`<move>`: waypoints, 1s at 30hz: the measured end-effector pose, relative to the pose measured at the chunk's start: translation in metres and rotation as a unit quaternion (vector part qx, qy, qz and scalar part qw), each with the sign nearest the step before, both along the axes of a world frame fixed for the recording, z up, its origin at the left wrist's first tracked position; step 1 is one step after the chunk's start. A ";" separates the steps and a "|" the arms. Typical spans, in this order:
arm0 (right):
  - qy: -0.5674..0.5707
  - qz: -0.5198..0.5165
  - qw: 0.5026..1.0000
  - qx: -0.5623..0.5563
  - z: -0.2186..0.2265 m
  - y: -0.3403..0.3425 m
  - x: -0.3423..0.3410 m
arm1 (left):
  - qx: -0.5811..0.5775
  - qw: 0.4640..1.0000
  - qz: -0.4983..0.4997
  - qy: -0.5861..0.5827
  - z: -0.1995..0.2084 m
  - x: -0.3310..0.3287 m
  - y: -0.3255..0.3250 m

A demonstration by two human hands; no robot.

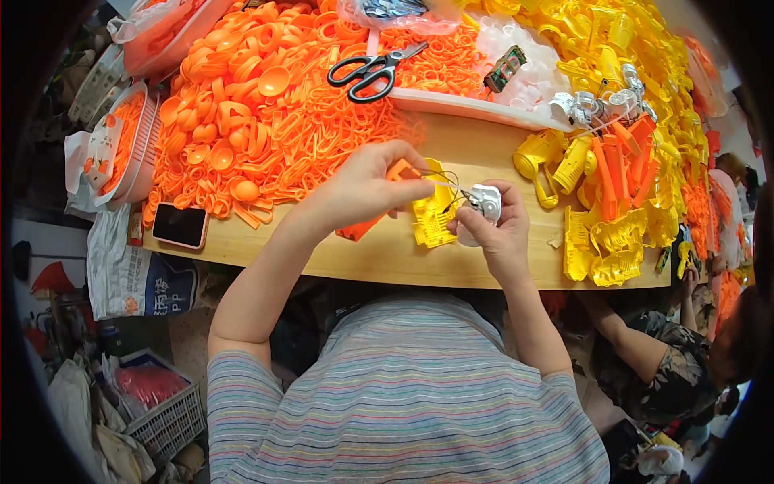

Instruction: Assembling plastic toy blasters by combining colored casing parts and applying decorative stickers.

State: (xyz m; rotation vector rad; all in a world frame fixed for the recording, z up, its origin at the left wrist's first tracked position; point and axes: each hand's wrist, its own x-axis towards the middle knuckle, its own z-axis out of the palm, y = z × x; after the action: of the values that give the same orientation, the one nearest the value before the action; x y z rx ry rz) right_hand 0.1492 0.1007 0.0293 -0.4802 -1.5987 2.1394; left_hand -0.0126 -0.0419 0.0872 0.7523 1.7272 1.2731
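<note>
While both hands work above the near edge of the wooden table (484, 270), R hand (500, 230) grips a small white plastic motor unit (484, 203) w/ thin wires, fingers curled round it. L hand (367, 187) pinches the wire end (431, 179), thumb + fingers closed. Yellow plastic part (433, 216) lies on table just under them, orange piece (401, 170) behind L fingers. Black-handled scissors (372, 68) far, on the orange parts pile (266, 121). Phone (181, 225) at left edge.

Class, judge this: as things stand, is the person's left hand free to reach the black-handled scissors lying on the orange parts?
Probably not right away: the left hand is pinching thin wires to a small white part held by the right hand. The scissors lie uncovered.
</note>
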 end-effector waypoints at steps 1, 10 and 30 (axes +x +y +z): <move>-0.003 0.003 1.000 -0.001 -0.001 0.003 0.001 | -0.001 1.000 0.003 -0.003 -0.006 0.001 -0.005; 0.025 0.006 0.990 0.140 -0.001 0.008 0.000 | -0.040 0.935 -0.023 0.351 -0.020 0.020 -0.027; 0.133 0.028 0.981 -0.138 -0.019 0.022 -0.005 | 0.085 0.986 -0.055 -0.133 -0.041 0.058 -0.005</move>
State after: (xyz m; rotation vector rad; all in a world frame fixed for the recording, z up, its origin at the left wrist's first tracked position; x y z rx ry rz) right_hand 0.1439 0.1228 0.0102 -0.2198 -1.1909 2.3655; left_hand 0.0450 -0.0465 0.0458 0.7264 1.3586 1.3880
